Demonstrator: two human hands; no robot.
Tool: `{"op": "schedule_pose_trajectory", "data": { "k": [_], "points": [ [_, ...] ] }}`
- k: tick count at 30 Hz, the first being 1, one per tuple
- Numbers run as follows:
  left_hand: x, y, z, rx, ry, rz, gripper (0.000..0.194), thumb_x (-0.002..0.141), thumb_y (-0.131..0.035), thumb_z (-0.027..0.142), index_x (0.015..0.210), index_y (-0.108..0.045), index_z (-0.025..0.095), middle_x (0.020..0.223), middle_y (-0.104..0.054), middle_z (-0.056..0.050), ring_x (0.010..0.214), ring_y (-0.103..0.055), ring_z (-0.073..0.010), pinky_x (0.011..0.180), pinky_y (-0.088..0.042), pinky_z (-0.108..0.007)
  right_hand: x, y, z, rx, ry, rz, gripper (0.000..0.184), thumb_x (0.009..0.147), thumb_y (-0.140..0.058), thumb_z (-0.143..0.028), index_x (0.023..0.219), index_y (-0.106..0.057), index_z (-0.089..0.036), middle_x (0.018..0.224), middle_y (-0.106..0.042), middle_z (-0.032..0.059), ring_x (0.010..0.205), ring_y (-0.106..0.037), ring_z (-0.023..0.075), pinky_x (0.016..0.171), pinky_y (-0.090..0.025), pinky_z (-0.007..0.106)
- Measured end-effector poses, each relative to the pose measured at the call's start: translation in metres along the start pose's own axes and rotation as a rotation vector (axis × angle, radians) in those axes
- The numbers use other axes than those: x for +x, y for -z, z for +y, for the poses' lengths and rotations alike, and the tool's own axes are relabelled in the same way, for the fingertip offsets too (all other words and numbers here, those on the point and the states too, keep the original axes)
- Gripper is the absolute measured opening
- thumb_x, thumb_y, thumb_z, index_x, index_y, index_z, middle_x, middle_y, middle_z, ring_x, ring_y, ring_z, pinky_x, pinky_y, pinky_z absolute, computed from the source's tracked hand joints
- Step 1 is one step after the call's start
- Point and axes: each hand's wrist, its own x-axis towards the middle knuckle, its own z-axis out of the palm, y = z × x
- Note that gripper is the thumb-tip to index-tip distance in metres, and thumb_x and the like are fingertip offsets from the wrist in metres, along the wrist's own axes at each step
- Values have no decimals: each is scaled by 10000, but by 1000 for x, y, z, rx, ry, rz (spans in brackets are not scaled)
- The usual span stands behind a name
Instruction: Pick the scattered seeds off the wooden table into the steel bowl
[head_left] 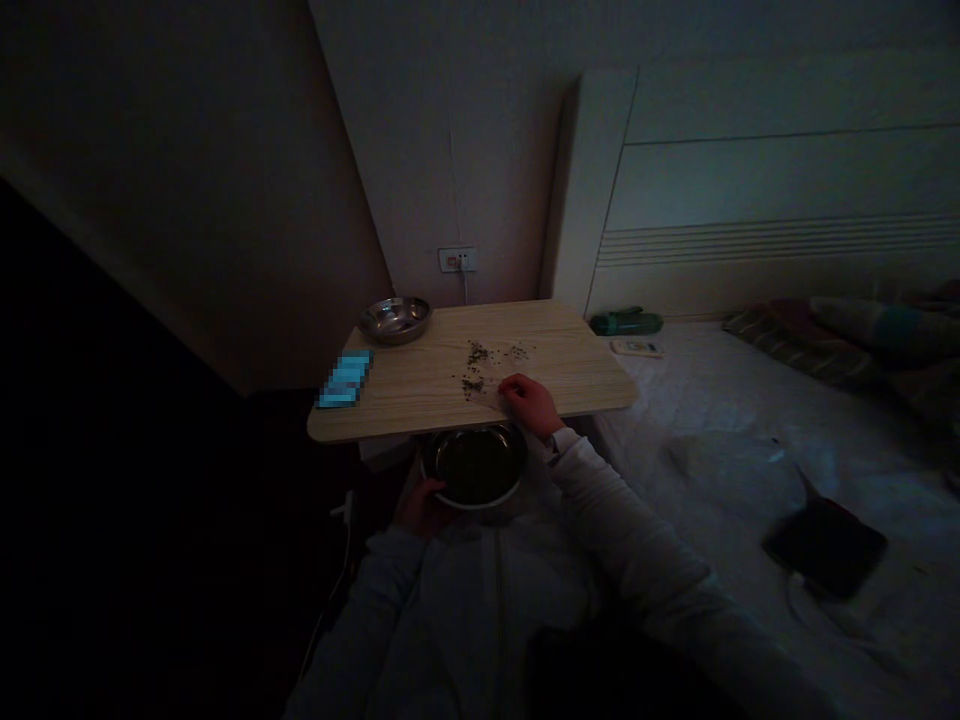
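The room is dim. My left hand point(422, 505) grips the lower left rim of a round metal bowl point(474, 466) held just below the front edge of a small wooden table point(570, 375). My right hand point(529, 402) rests on the tabletop near its front edge, fingers curled and pressed down beside a scatter of small dark bits point(475, 368). What, if anything, lies under those fingers is hidden. The bowl's inside looks dark.
A second metal bowl point(394, 319) stands at the table's back left, and a blurred blue object point(345, 378) lies at the left edge. A bed point(750, 440) lies to the right with a green bottle point(626, 322), a remote point(636, 347) and a dark flat object point(825, 545). A wall socket point(457, 260) is behind.
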Motion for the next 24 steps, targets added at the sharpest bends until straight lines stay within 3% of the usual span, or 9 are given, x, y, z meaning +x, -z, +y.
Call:
{"op": "schedule_pose_trajectory", "data": {
  "k": [5,14,19,24],
  "points": [
    [1,2,-1,-7,-18,-36,261,610,-538,37,831,-606,155,772,-707,-68,1025,-581,-282,861,-479,-423,3,-1,7,108,-6,9,117,709,-490,-190,728,-606,-188,694,-623,-13,692,-548,129,708,-424,260],
    [2,0,-1,-32,-26,22,277,602,-525,25,830,-600,164,773,-704,-58,999,-593,-282,837,-491,-424,2,-3,7,207,55,-68,105,722,-517,-181,793,-594,-188,737,-651,-14,711,-577,123,707,-434,256],
    [2,10,-4,-43,-103,35,376,574,-540,24,910,-602,181,872,-702,-48,972,-605,-277,788,-513,-422,0,-6,2,128,79,-168,128,757,-523,-213,853,-606,-201,804,-673,-3,744,-595,133,712,-441,269],
    [0,23,-3,-97,-86,17,417,594,-552,19,968,-600,199,867,-704,-19,924,-629,-240,776,-522,-395,1,-17,-4,19,71,-212,167,770,-531,-269,898,-618,-209,845,-679,14,722,-589,152,699,-450,294]
  ]
}}
